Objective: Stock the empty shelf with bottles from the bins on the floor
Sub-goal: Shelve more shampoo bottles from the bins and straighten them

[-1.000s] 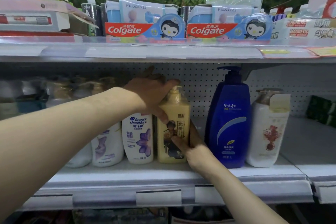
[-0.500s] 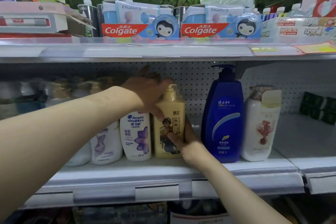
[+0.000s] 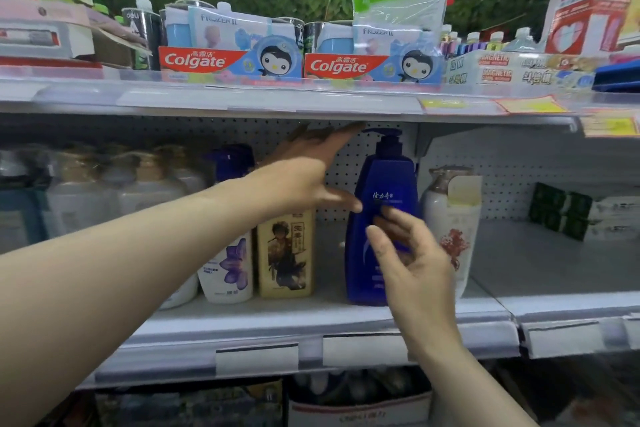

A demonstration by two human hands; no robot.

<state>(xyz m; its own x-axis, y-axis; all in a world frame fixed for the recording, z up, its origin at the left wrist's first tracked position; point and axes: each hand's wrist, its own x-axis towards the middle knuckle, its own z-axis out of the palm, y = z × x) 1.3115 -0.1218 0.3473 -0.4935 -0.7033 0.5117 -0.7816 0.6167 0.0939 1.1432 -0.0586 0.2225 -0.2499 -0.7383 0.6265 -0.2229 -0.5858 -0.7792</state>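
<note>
A yellow pump bottle (image 3: 285, 256) stands upright on the white shelf (image 3: 270, 315), between a white Head & Shoulders bottle (image 3: 228, 270) and a tall blue pump bottle (image 3: 377, 218). My left hand (image 3: 308, 173) hovers above the yellow bottle with fingers spread, holding nothing. In front of the blue bottle's lower half is my right hand (image 3: 408, 260), fingers loosely extended; whether it touches the bottle is unclear. A white bottle with a red flower (image 3: 450, 229) stands right of the blue one.
Blurred bottles (image 3: 104, 191) fill the shelf's left side. Dark green packs (image 3: 561, 210) sit on the adjoining shelf at right. Colgate boxes (image 3: 228, 61) line the upper shelf, whose edge (image 3: 242, 104) hangs low overhead. Boxes (image 3: 356, 406) sit below.
Both hands have let go of the yellow bottle, which stays on the shelf. My left hand rose and opened; my right hand moved right, in front of the blue bottle.
</note>
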